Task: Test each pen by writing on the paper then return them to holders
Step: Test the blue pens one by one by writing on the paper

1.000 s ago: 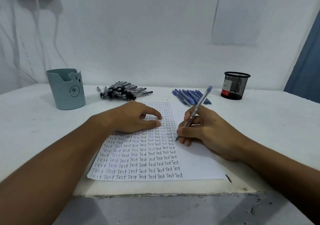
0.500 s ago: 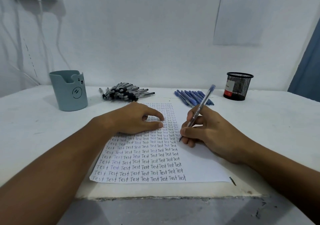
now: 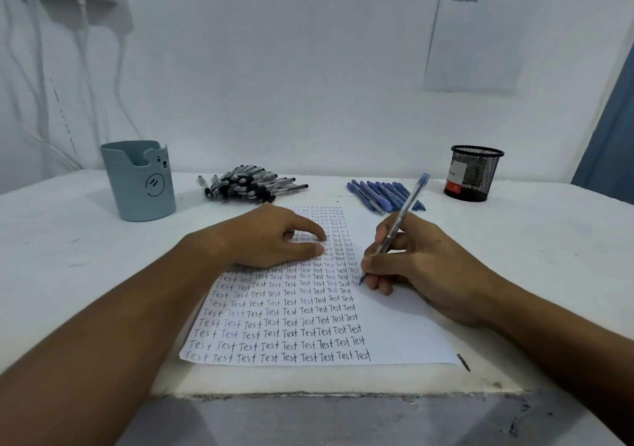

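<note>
The paper [image 3: 394,325] is lying on the white tabletop [image 3: 549,239], its left and middle filled with rows of one handwritten word, "Test", mostly in black ink, a few in blue. The top rows are shrinking too small to read cleanly. The right hand [image 3: 411,267] is gripping a blue-capped clear pen [image 3: 398,226] in a writing hold, tip touching the sheet at the right end of a row, where a new word is showing only "Te". The left hand [image 3: 271,236] is resting on the sheet, fingers loosely curled and grasping nothing, covering part of several rows.

Behind the sheet, black pens [image 3: 250,185] are lying heaped at left and blue pens [image 3: 384,193] side by side at right. A blue-grey cup [image 3: 140,185] bearing a bear face and a smiley mark is standing far left; a black mesh cup [image 3: 473,174] with a red-and-white label, unreadable, is standing far right. A printed sheet [image 3: 480,34] is hanging on the wall, cut off at the top, its text too blurred to read. Cables [image 3: 82,10] are hanging at upper left.
</note>
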